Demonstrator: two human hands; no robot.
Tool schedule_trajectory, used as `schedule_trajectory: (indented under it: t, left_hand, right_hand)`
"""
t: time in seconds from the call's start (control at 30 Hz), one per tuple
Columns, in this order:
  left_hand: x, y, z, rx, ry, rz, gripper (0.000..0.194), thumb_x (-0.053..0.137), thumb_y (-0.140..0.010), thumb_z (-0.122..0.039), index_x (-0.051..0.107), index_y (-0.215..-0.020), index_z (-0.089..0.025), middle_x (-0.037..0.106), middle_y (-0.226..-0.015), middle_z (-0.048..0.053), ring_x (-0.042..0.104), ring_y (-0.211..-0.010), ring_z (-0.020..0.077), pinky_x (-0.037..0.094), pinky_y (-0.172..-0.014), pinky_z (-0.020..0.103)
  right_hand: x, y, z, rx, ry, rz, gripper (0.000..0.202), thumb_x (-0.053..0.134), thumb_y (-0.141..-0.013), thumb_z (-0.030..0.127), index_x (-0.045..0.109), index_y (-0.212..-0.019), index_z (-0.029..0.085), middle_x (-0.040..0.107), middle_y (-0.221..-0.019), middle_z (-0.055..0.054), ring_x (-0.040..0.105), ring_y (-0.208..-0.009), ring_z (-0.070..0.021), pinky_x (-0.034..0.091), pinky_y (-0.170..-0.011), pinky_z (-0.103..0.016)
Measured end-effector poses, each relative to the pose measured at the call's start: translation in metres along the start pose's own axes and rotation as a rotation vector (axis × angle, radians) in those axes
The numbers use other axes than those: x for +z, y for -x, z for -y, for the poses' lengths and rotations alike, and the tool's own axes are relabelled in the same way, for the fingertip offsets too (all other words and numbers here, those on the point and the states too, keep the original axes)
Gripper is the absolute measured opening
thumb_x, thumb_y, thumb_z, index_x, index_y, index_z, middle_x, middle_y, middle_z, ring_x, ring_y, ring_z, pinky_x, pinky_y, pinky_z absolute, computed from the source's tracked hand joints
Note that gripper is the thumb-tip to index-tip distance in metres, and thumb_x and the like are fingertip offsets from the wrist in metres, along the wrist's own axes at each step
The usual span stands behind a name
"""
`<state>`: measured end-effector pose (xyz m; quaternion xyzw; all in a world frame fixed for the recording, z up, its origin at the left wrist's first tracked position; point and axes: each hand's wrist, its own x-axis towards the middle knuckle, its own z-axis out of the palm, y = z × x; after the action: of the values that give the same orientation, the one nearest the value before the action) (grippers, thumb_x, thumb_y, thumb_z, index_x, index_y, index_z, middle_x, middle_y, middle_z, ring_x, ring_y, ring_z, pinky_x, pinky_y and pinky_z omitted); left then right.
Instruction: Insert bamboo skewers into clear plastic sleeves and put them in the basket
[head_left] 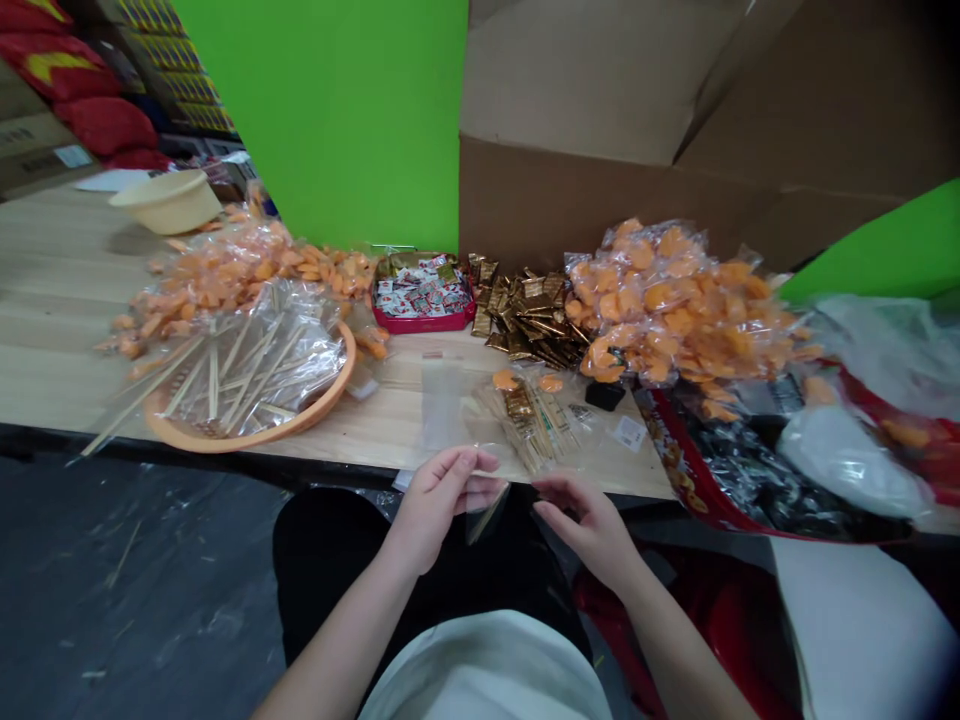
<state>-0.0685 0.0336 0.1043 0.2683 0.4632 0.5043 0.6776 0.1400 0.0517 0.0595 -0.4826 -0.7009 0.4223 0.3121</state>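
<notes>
My left hand (431,505) is closed on a small clear plastic bag (489,512) with thin wooden sticks, held above my lap at the table's front edge. To its right, my right hand (583,522) is apart from the bag, thumb and fingers spread, and I see nothing in it. Just beyond the hands, a bunch of wooden sticks (534,425) lies on the table with gold packets and orange pieces around it. Flat clear bags (442,405) lie to the left of that bunch.
An orange basket (341,395) at left holds bagged sticks, some jutting past the table edge. A pink tin (427,322) of printed sachets, gold packets (529,310) and a heap of bagged orange pieces (667,290) line the back. A red tray (679,465) of dark packets stands right.
</notes>
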Motion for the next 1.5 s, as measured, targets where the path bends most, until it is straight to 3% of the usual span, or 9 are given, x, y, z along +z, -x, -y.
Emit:
schedule_trajectory:
  t: [0.17,0.33,0.43,0.6,0.8,1.03,1.2,1.33,1.5]
  left_hand:
    - [0.002,0.005,-0.001,0.052,-0.04,0.068,0.031,0.054,-0.082,-0.043,0.066,-0.093,-0.016,0.064,-0.095,0.008,0.059,-0.096,0.0213,0.05,-0.084,0.036]
    - [-0.009,0.007,0.006,0.092,-0.085,0.235,0.04,0.07,-0.07,-0.029,0.061,-0.107,-0.019,0.065,-0.101,0.006,0.059,-0.098,0.0204,0.046,-0.087,0.03]
    - [-0.009,0.004,0.013,0.019,-0.092,0.153,0.025,0.065,-0.075,-0.031,0.063,-0.094,-0.016,0.067,-0.087,0.005,0.064,-0.083,0.0186,0.049,-0.08,0.032]
    - [-0.002,0.003,0.01,-0.102,-0.047,0.131,0.028,0.065,-0.074,-0.035,0.062,-0.094,-0.015,0.068,-0.082,0.004,0.067,-0.076,0.0191,0.052,-0.076,0.035]
    - [0.001,0.003,0.009,-0.102,-0.042,0.132,0.024,0.065,-0.074,-0.036,0.059,-0.081,-0.013,0.068,-0.08,0.005,0.067,-0.072,0.0181,0.053,-0.071,0.032]
    - [-0.003,0.003,0.009,-0.16,-0.017,0.195,0.028,0.057,-0.081,-0.038,0.061,-0.093,-0.012,0.069,-0.086,0.01,0.068,-0.078,0.0202,0.052,-0.077,0.034]
    - [-0.008,0.001,0.006,-0.216,0.066,0.197,0.031,0.055,-0.082,-0.036,0.062,-0.1,-0.011,0.07,-0.088,0.013,0.068,-0.079,0.0239,0.052,-0.078,0.038]
    - [-0.01,0.002,0.004,-0.193,0.089,0.254,0.045,0.047,-0.084,-0.047,0.063,-0.102,-0.009,0.07,-0.091,0.016,0.067,-0.083,0.0261,0.051,-0.079,0.039]
    - [-0.007,0.002,0.004,-0.129,-0.047,0.264,0.038,0.063,-0.077,-0.036,0.062,-0.107,-0.013,0.069,-0.097,0.013,0.066,-0.088,0.0234,0.049,-0.085,0.038]
  right_hand:
    - [0.018,-0.026,0.048,0.025,-0.39,0.137,0.014,0.059,-0.079,0.032,0.056,-0.082,0.019,0.056,-0.07,0.001,0.053,-0.058,-0.0099,0.044,-0.049,-0.021]
    - [0.03,-0.03,0.053,0.082,-0.518,0.041,0.016,0.061,-0.077,0.03,0.048,-0.076,0.02,0.049,-0.06,0.006,0.047,-0.046,-0.0068,0.037,-0.039,-0.017]
    - [0.032,-0.029,0.052,0.03,-0.535,-0.028,0.011,0.058,-0.078,0.025,0.048,-0.078,0.022,0.048,-0.062,0.007,0.044,-0.045,-0.0052,0.036,-0.04,-0.017]
    - [0.029,-0.028,0.049,-0.124,-0.4,-0.068,0.024,0.05,-0.08,0.015,0.057,-0.101,0.025,0.049,-0.064,0.005,0.048,-0.053,-0.008,0.041,-0.049,-0.019]
    - [0.023,-0.031,0.046,-0.275,-0.112,-0.121,0.022,0.051,-0.081,0.014,0.065,-0.095,0.024,0.056,-0.079,-0.001,0.054,-0.071,-0.0128,0.044,-0.061,-0.025]
    - [0.017,-0.025,0.045,-0.53,0.078,-0.107,0.034,0.052,-0.079,0.006,0.065,-0.101,0.029,0.049,-0.083,-0.002,0.053,-0.075,-0.0125,0.045,-0.062,-0.025]
    - [0.016,-0.023,0.046,-0.534,0.107,-0.115,0.031,0.051,-0.079,0.005,0.066,-0.098,0.026,0.051,-0.084,-0.002,0.054,-0.074,-0.0125,0.046,-0.062,-0.025]
    - [0.018,-0.023,0.045,-0.517,0.149,-0.172,0.032,0.051,-0.078,0.004,0.065,-0.097,0.025,0.051,-0.084,-0.003,0.054,-0.075,-0.0132,0.046,-0.063,-0.025]
    - [0.019,-0.023,0.044,-0.522,0.2,-0.173,0.036,0.05,-0.079,0.004,0.063,-0.103,0.027,0.051,-0.086,-0.003,0.054,-0.076,-0.0138,0.046,-0.064,-0.026]
